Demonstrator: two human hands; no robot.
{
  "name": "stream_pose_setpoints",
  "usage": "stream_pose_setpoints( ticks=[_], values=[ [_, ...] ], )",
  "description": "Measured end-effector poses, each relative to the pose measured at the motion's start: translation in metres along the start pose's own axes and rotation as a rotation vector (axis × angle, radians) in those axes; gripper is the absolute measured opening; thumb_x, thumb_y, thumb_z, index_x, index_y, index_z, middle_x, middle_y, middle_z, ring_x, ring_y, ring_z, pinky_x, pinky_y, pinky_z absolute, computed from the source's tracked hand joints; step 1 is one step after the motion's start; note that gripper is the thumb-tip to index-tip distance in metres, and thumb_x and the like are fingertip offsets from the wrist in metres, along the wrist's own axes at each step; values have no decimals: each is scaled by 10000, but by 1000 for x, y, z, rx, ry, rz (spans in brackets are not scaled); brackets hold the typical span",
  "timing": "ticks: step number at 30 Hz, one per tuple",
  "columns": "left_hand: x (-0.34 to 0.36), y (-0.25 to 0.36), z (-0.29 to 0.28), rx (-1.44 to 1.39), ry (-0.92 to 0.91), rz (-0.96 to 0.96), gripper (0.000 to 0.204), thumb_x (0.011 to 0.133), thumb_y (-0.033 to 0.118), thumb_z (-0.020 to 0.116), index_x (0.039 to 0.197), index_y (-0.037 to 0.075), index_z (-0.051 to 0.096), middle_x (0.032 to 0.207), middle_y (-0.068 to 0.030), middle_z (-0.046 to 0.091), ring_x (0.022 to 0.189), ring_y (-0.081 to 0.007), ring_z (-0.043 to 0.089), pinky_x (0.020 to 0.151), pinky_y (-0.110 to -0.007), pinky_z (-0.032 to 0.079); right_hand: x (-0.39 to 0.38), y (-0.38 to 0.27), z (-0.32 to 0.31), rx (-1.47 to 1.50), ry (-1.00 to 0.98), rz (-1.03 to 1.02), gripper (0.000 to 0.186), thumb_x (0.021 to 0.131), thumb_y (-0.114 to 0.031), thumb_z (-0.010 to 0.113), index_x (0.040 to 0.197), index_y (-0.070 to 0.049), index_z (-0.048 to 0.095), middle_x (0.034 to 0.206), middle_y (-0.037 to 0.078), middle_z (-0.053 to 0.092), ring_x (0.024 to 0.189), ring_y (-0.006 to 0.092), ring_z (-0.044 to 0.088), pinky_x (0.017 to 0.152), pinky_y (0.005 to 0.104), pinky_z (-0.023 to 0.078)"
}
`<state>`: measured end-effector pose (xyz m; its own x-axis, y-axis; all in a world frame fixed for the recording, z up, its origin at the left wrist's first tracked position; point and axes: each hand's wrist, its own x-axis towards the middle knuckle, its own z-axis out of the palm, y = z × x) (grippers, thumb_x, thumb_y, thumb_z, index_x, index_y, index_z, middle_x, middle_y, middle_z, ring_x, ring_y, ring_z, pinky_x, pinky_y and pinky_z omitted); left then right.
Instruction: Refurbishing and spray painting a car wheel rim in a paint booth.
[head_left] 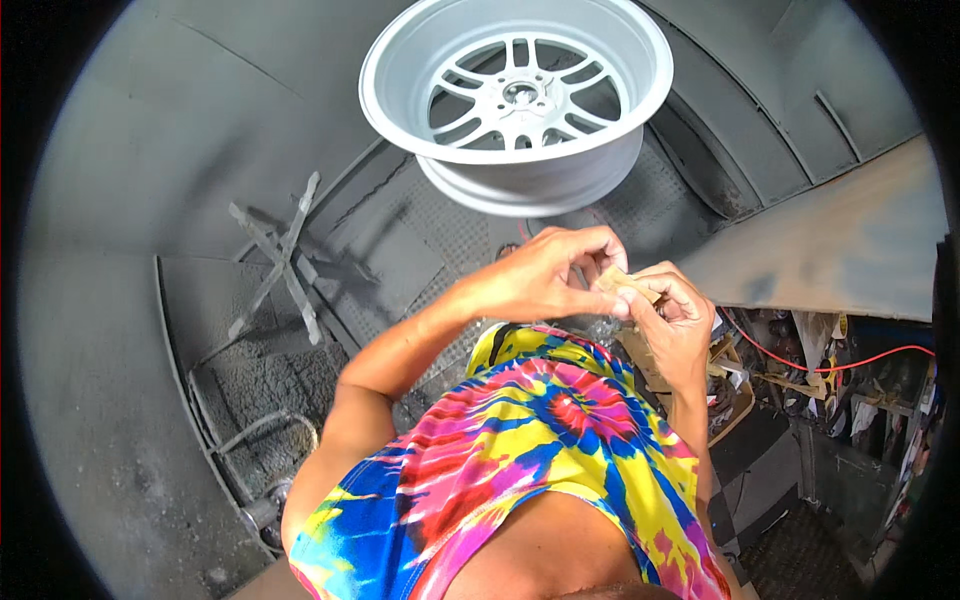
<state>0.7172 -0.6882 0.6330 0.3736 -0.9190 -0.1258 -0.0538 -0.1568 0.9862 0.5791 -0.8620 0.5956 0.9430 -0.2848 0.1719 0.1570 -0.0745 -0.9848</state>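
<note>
In front of my chest my two hands meet around a small tan folded piece (632,286), thin like paper or tape; its exact kind cannot be made out. Thumb and fingers of my left hand (558,276) pinch its left side. My right hand (682,318) grips the other side, fingers curled and thumb pressed on it. Just beyond them a pale grey multi-spoke car wheel (535,182) is raised above the floor, its open side facing up. Neither hand touches the wheel. What carries it from below is hidden.
An X-shaped metal stand (284,258) covered in grey overspray is at the left. Grey walls (130,190) surround the space. On the right, a brownish panel (840,235) overhangs cluttered shelves, a red hose (870,360) and a cardboard box (738,410).
</note>
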Motion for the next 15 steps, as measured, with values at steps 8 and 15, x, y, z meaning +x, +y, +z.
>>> stream_pose_setpoints(
  ticks=[8, 15],
  values=[
    [-37, 3, -76, -156, 320, 242, 206, 867, 30, 793, 993, 9, 631, 973, -71, 675, 841, -103, 671, 713, -258, 545, 115, -70, 50, -254, -438, -171, 168, 815, 28, 776, 981, 12, 758, 925, 121, 725, 796, 178, 693, 688, 289, 535],
    [-53, -27, -153, -7, 763, 549, 164, 844, -21, 764, 932, 28, 635, 1041, -122, 699, 808, -121, 662, 679, -252, 536, 249, -84, 122, -467, -795, -391, 149, 803, -1, 790, 950, -15, 770, 910, 90, 729, 768, 207, 667, 667, 278, 495]
  ],
)
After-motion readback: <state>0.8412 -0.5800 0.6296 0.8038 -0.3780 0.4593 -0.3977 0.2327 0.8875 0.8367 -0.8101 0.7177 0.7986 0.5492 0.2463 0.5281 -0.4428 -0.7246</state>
